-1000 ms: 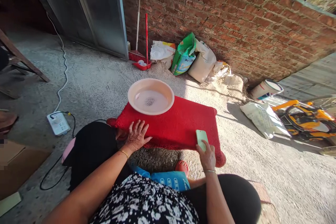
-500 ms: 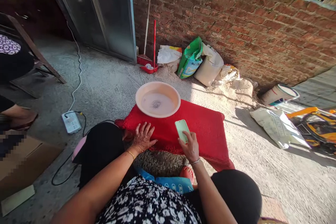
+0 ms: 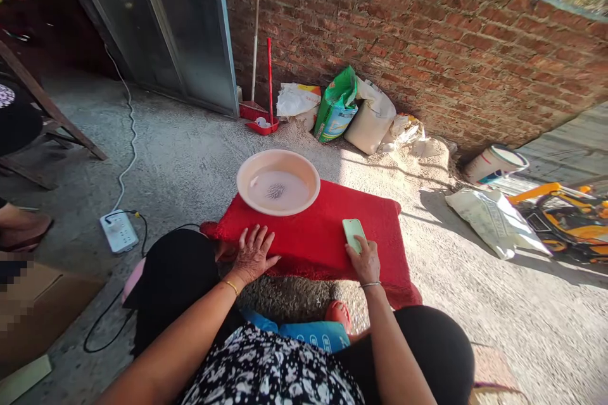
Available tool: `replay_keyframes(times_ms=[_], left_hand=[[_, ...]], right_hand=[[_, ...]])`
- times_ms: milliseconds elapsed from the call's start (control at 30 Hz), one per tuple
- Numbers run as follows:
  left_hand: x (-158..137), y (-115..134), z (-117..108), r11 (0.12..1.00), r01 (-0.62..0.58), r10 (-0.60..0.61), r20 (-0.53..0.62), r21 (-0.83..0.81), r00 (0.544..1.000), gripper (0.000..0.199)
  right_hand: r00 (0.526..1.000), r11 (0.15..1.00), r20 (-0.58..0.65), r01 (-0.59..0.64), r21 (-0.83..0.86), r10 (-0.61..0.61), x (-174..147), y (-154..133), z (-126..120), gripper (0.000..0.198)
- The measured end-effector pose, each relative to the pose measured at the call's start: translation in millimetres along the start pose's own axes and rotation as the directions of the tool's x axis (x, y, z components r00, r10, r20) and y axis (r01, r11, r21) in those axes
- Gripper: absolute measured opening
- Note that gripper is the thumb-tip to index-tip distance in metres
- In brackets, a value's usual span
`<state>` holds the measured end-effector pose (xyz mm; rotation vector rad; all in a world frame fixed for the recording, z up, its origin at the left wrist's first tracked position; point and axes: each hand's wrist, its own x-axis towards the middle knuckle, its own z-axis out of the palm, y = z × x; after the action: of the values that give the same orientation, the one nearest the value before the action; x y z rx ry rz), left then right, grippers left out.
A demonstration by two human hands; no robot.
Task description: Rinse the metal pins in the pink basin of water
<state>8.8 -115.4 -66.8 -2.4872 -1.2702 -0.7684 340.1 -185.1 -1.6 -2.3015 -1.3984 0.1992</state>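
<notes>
A red cloth (image 3: pixel 332 228) covers a low table in front of my knees. My left hand (image 3: pixel 254 253) lies on the cloth's near left part, fingers spread and holding nothing. To the right, my right hand (image 3: pixel 365 259) grips the lower end of a pale green phone (image 3: pixel 354 234), which lies on or just above the cloth; I cannot tell which. At the table's far left stands a peach-coloured basin (image 3: pixel 244 193) with cloudy liquid in it. A dark patterned patch shows at the basin's middle, too unclear to name.
A white power strip (image 3: pixel 118 232) with cables lies on the floor to the left, near a cardboard box (image 3: pixel 52 304). Along the brick wall (image 3: pixel 403 44) stand a red dustpan (image 3: pixel 263 128), a green sack (image 3: pixel 336 111) and a bucket (image 3: pixel 494 164). Another person's foot shows at far left.
My right hand has moved the phone to the right across the cloth. My left hand stays spread on the cloth. The whole view has shifted slightly.
</notes>
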Motion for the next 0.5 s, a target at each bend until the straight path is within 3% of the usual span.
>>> replay_keyframes(times_ms=[67, 167, 267, 300, 367, 433, 500], left_hand=[[0, 0, -1, 1.000, 0.002, -0.002, 0.001, -0.005, 1.000, 0.060], [-1, 0, -1, 1.000, 0.005, -0.005, 0.011, -0.011, 1.000, 0.059], [0, 0, -1, 1.000, 0.018, -0.017, 0.028, -0.017, 0.999, 0.059], [0, 0, -2, 1.000, 0.023, -0.023, 0.037, -0.020, 0.999, 0.059], [1, 1, -4, 0.999, 0.040, -0.038, 0.064, -0.023, 0.997, 0.059], [2, 2, -8, 0.998, 0.059, -0.057, 0.099, -0.019, 0.993, 0.059], [3, 3, -12, 0.998, 0.067, -0.065, 0.132, -0.009, 0.989, 0.057]], right_hand=[[0.979, 0.980, -0.041, -0.199, 0.010, 0.199, 0, 26, -18, 0.049], [0.886, 0.893, -0.113, -0.449, 0.038, 0.451, -2, 55, -43, 0.055], [0.818, 0.835, -0.166, -0.541, 0.104, 0.551, 1, 64, -56, 0.057], [0.823, 0.840, -0.168, -0.526, 0.132, 0.542, 3, 62, -55, 0.057], [0.879, 0.891, -0.170, -0.417, 0.178, 0.446, 5, 50, -46, 0.056], [0.950, 0.957, -0.187, -0.214, 0.197, 0.251, 4, 31, -28, 0.051], [0.983, 0.980, -0.180, 0.013, 0.200, 0.023, 0, 8, -6, 0.045]])
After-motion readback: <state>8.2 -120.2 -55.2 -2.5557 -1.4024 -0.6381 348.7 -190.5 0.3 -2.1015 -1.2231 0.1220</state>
